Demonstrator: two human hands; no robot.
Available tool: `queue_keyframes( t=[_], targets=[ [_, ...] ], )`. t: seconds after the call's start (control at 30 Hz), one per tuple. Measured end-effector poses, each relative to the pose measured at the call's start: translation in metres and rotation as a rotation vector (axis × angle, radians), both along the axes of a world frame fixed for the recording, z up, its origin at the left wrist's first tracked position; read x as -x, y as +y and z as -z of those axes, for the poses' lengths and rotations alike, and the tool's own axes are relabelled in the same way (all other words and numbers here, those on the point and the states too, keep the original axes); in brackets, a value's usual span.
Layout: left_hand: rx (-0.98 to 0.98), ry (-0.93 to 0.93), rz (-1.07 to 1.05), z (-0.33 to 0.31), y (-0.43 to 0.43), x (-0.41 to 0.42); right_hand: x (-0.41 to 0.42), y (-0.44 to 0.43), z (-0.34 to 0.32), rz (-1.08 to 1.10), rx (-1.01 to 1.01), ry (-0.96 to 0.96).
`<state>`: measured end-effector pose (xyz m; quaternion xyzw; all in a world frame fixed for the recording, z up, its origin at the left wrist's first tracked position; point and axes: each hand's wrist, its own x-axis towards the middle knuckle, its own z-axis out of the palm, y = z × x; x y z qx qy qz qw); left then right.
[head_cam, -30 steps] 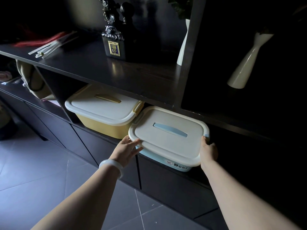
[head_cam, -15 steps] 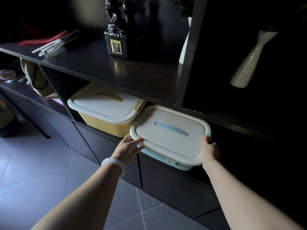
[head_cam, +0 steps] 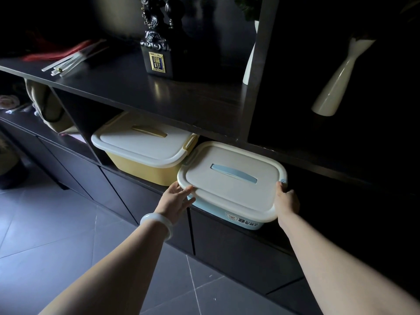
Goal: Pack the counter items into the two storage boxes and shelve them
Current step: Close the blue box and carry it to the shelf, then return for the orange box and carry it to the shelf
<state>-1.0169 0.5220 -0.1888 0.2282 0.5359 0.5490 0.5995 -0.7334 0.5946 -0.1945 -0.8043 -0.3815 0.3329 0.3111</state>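
Observation:
A blue storage box [head_cam: 229, 183] with a cream lid and a blue lid handle sits in the lower shelf opening, its front sticking out past the shelf edge. My left hand [head_cam: 176, 201] touches its front left corner with straight fingers under the lid rim. My right hand [head_cam: 286, 198] grips the right side of the lid rim, thumb on top. A yellow storage box [head_cam: 141, 151] with a cream lid stands to its left, deeper in the same opening.
A dark counter [head_cam: 159, 96] runs above the boxes, bearing a black figurine [head_cam: 156, 46], white sticks with a red item [head_cam: 70, 60] and two white vases [head_cam: 336, 80]. A vertical divider [head_cam: 256, 64] rises at right. Below are cabinet doors [head_cam: 227, 246] and grey floor tiles.
The blue box has slid slightly deeper into the shelf opening, with both hands following it. The view has shifted a little.

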Motion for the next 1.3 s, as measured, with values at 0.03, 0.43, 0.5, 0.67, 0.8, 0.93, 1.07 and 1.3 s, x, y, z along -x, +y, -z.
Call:
queue_keyframes(
  t=[0.03,0.43,0.5,0.67,0.8,0.93,1.07,1.3],
  targets=[
    [0.007,0.083,0.007,-0.001,-0.002,-0.001,0.000,-0.001,-0.002,-0.015,0.009,-0.013],
    [-0.087,1.389,0.764,0.019,-0.046,-0.101,-0.062,-0.086,-0.008,-0.229,0.043,-0.246],
    [-0.196,1.416,0.887,0.017,-0.050,-0.145,-0.096,-0.115,-0.008,-0.242,0.074,-0.296],
    [-0.483,1.532,1.194,-0.004,-0.067,-0.285,-0.211,-0.207,-0.011,-0.176,0.167,-0.380],
    [-0.750,1.623,1.405,-0.034,-0.124,-0.425,-0.322,-0.309,-0.022,-0.078,0.318,-0.416],
    [-1.035,1.634,1.556,-0.059,-0.198,-0.561,-0.425,-0.417,-0.036,0.130,0.406,-0.433],
    [-1.283,1.570,1.654,-0.089,-0.275,-0.684,-0.513,-0.525,-0.060,0.309,0.457,-0.416],
    [-1.571,1.509,1.747,-0.117,-0.374,-0.840,-0.622,-0.646,-0.094,0.585,0.463,-0.393]
  ],
)
